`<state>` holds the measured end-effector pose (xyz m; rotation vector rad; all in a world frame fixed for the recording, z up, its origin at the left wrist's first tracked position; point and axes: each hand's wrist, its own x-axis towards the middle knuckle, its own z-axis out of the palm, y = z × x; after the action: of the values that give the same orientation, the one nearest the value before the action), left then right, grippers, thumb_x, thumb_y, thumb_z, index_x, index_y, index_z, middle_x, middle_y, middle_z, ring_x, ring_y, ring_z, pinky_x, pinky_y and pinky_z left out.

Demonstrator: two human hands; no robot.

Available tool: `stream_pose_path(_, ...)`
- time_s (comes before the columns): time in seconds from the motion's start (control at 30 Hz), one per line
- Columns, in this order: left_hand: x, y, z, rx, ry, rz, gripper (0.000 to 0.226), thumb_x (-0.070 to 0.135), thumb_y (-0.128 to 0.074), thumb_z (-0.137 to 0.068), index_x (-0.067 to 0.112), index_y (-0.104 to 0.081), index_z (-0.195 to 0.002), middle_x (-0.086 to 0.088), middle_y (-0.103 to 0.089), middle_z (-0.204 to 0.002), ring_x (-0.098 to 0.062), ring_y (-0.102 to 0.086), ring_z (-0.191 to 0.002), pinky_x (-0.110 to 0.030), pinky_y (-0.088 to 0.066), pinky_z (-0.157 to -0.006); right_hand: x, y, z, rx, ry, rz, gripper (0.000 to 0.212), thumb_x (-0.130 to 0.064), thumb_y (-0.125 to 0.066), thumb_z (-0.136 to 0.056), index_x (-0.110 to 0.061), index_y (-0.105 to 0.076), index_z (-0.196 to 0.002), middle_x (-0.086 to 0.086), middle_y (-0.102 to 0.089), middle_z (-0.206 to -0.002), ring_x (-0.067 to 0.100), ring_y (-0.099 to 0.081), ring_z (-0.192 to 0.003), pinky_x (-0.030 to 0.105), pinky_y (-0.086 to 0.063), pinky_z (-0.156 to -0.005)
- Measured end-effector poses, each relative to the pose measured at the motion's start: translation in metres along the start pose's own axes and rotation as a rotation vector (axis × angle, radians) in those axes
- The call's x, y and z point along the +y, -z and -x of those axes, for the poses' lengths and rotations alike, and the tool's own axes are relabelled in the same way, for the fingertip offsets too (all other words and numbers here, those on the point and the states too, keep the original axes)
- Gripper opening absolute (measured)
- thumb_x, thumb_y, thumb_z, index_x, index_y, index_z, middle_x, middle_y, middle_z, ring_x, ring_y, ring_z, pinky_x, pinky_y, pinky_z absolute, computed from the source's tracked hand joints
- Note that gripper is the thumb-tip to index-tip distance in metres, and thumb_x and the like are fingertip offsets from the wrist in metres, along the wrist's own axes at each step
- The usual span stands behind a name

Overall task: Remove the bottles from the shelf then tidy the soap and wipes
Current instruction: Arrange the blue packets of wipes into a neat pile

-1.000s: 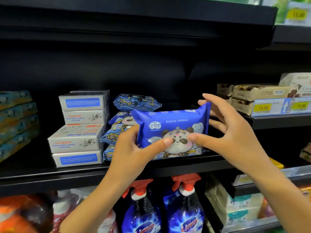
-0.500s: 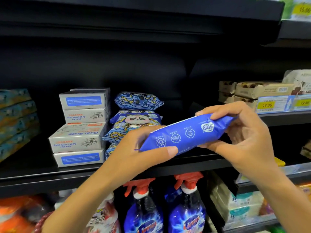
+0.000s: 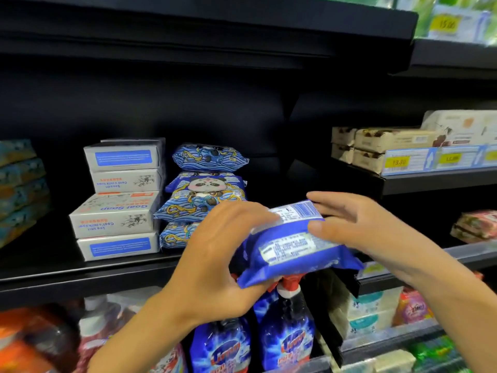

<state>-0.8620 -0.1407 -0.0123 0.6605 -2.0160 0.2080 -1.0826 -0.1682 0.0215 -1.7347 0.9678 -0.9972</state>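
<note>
Since half a second ago the soft blue plastic wipes pack [image 3: 293,251] has flipped white-label side up, held just off the black shelf [image 3: 80,286] edge, left hand [image 3: 215,265] and right hand [image 3: 376,232] fingers gripping its ends; glossy film could slip, dropping it onto the blue spray bottles [image 3: 285,332] below.

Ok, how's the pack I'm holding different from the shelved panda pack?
The held pack is gripped by the left hand and right hand; the panda pack lies stacked on the shelf. The held pack shows a white label; the panda pack its picture. Both are blue.
</note>
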Motion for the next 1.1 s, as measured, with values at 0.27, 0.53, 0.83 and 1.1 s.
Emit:
stream_pose_path(0.27, -0.004, -0.007, 0.002, -0.025, -0.093, -0.22, 0.068, 0.046, -0.065, -0.082, 0.016, -0.04, -0.137, -0.01, -0.034, -0.147, -0.028, -0.031, -0.139, -0.048, -0.029, -0.11, 0.004, -0.002, 0.008, 0.075, 0.2, -0.22, 0.069, -0.003, -0.086, -0.042, -0.012, -0.062, -0.106, 0.007, -0.073, -0.096, 0.02, -0.069, -0.086, 0.024, -0.055, -0.063)
stream_pose_path(0.53, 0.018, 0.009, -0.007, 0.05, 0.503, 0.586, 0.075, 0.055, -0.071, -0.064, 0.03, -0.049, -0.13, 0.018, -0.06, -0.124, 0.001, -0.051, -0.12, -0.014, -0.043, -0.09, 0.006, -0.009, 0.019, 0.199, 0.685, -0.058, 0.053, 0.0, -0.081, -0.054, -0.027, -0.059, -0.094, -0.01, -0.065, -0.095, 0.009, -0.063, -0.089, 0.02, -0.051, -0.076)
stream_pose_path(0.83, 0.02, 0.005, -0.002, 0.025, 0.597, 0.614, 0.053, 0.048, -0.068, -0.063, 0.035, -0.062, -0.114, 0.032, -0.06, -0.115, 0.014, -0.052, -0.111, -0.001, -0.039, -0.082, 0.007, -0.015, 0.018, 0.095, 0.793, 0.127, 0.042, -0.018, -0.076, -0.073, -0.029, -0.054, -0.106, -0.004, -0.058, -0.11, 0.02, -0.057, -0.109, 0.029, -0.047, -0.09)
stream_pose_path(1.1, 0.012, -0.005, 0.006, 0.125, 0.437, 0.459, 0.054, 0.039, -0.069, -0.07, 0.029, -0.054, -0.121, 0.016, -0.061, -0.115, -0.003, -0.059, -0.105, -0.012, -0.044, -0.085, -0.004, 0.005, 0.029, -0.022, 0.519, 0.428, 0.09, -0.058, -0.076, -0.06, -0.039, -0.038, -0.139, -0.017, -0.044, -0.139, 0.004, -0.041, -0.13, 0.019, -0.033, -0.105)
